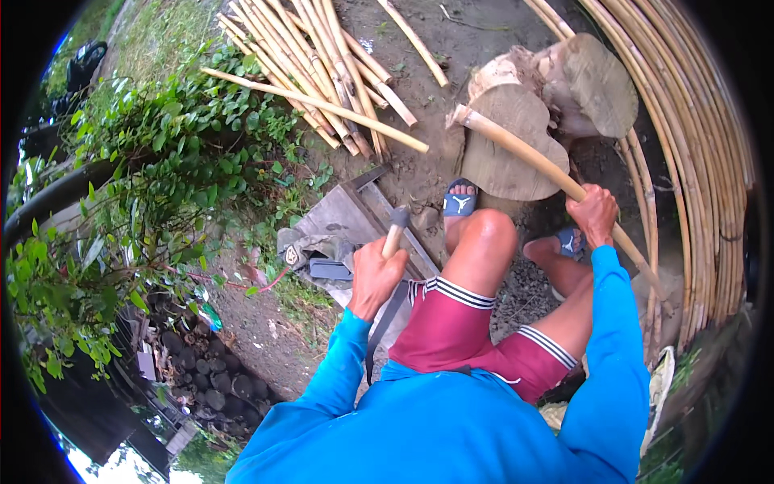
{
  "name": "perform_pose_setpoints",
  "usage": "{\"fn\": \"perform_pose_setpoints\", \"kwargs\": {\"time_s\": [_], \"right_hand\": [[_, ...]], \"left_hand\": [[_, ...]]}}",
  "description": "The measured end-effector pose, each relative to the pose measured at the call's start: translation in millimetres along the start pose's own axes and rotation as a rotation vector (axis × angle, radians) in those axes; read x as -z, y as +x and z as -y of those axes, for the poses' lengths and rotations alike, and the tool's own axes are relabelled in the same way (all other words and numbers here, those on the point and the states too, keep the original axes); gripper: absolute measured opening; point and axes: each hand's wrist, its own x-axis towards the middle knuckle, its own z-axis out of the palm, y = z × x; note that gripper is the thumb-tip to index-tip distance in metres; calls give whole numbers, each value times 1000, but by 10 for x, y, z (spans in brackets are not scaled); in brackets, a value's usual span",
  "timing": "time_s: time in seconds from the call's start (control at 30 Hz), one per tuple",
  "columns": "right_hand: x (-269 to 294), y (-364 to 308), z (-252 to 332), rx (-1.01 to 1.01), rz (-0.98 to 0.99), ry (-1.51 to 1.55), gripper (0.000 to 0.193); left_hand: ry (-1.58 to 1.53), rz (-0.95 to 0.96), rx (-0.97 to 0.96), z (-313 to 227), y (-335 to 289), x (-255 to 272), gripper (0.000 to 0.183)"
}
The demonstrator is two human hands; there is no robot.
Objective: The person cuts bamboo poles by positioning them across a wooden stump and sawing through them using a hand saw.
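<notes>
My left hand [377,276] is closed around a short pale wooden handle [393,240] with a dark rounded end; the rest of that tool cannot be made out. In my right hand [594,211] is a bamboo pole [516,145], gripped past its middle. It slants across a heart-shaped cut log [516,165], its far end near the log's left edge and its other end reaching back beside my right forearm. Beneath my left hand are a wooden bench [343,214] with a metal strip along it, and a camouflage cap [310,246] beside a dark grey object.
Loose bamboo poles [310,73] lie piled at the far left. Long bamboo poles [701,161] curve along the right side. Another cut log [601,85] sits behind the first. Leafy plants [177,145] crowd the left, above a stack of dark round pieces [214,379].
</notes>
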Motion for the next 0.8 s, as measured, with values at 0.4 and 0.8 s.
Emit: {"fn": "perform_pose_setpoints", "kwargs": {"time_s": [0.4, 0.8], "right_hand": [[-196, -517, -932, 118, -78, 42, 30], [1360, -194, 285, -4, 597, 264, 31]], "left_hand": [[-377, -111, -146, 354, -28, 105, 26], [-1019, -55, 40, 852, -176, 22, 16]]}}
